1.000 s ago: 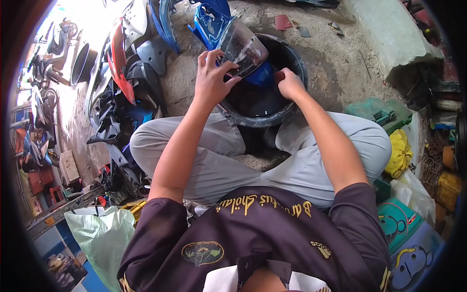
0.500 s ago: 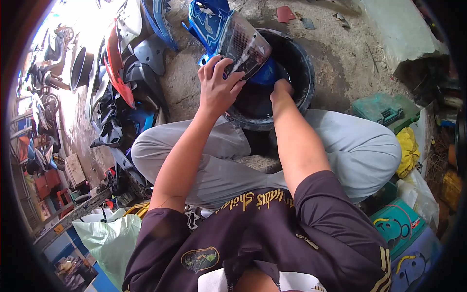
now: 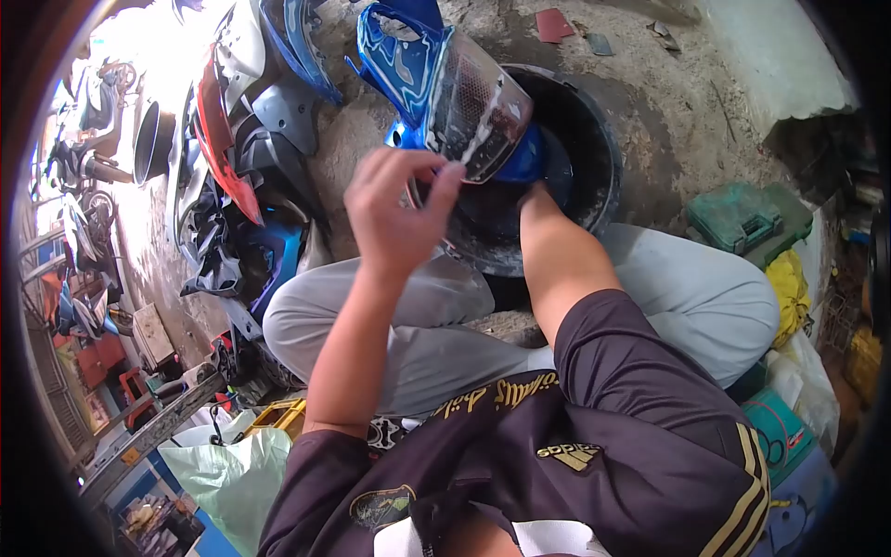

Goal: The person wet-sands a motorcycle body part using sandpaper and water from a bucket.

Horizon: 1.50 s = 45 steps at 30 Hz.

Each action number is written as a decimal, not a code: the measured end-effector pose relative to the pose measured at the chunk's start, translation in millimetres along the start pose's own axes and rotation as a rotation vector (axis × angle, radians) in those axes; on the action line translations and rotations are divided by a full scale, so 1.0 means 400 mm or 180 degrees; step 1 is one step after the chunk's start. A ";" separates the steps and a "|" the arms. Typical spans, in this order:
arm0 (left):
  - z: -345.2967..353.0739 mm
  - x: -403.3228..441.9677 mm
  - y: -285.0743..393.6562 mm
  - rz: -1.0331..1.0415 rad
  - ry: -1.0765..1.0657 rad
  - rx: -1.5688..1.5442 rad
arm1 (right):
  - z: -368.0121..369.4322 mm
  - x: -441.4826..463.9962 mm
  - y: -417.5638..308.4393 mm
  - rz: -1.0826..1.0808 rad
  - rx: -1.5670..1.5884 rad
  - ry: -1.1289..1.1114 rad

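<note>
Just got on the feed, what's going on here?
A person in grey trousers sits at a black tub. A glossy blue part with a see-through panel leans in over its far left side. The left hand, blurred, is at the panel's near edge; whether it grips is unclear. The right forearm reaches down into the tub, its hand hidden from view. More body panels lie off to the left.

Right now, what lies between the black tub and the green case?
Bare, partly darkened floor separates the black tub from the green case, in the head view.
</note>
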State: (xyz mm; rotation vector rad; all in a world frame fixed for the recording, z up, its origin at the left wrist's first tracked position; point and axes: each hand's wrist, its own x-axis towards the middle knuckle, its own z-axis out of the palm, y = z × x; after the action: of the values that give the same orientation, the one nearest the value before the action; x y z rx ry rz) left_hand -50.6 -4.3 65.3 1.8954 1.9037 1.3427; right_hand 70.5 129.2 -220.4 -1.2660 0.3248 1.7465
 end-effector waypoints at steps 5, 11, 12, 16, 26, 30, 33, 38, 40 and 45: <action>0.055 -0.094 -0.059 -0.0819 -0.1275 -0.0308 | -0.050 -0.007 -0.025 -0.0063 0.0107 -0.0161; 0.083 -0.078 -0.028 -0.0891 -0.1031 -0.0094 | 0.010 0.006 -0.008 -0.0046 0.0244 -0.0299; 0.082 -0.079 -0.024 -0.1227 -0.1186 -0.0061 | 0.014 0.005 -0.007 -0.0040 0.0262 -0.0326; 0.084 -0.077 -0.039 -0.2097 -0.1671 -0.0043 | -0.041 -0.016 -0.014 -0.0269 0.0331 -0.0381; 0.070 -0.057 -0.088 -0.2229 -0.1345 0.0406 | -0.119 -0.043 -0.111 -0.1143 0.0724 0.0991; 0.075 -0.063 -0.104 -0.2247 -0.1220 0.0447 | -0.002 -0.266 -0.203 -0.0655 -0.0269 -0.0175; 0.072 -0.059 -0.103 -0.2299 -0.1302 0.0405 | 0.039 -0.357 -0.193 -0.0532 -0.0661 -0.0416; 0.068 -0.048 -0.104 -0.2250 -0.1445 0.0595 | 0.007 -0.408 -0.199 -0.0826 -0.1712 -0.0579; 0.064 -0.044 -0.106 -0.2247 -0.1424 0.0587 | -0.024 -0.355 -0.215 -0.1074 -0.1755 -0.0321; 0.058 -0.020 -0.099 -0.2089 -0.1394 0.0809 | -0.103 -0.080 -0.126 -0.1419 -0.0858 0.0969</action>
State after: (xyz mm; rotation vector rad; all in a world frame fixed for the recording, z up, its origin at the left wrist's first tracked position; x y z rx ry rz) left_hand -63.3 7.5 21.9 1.2935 2.2183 0.4715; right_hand 136.9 112.7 -196.6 -1.6581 -0.0289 1.2458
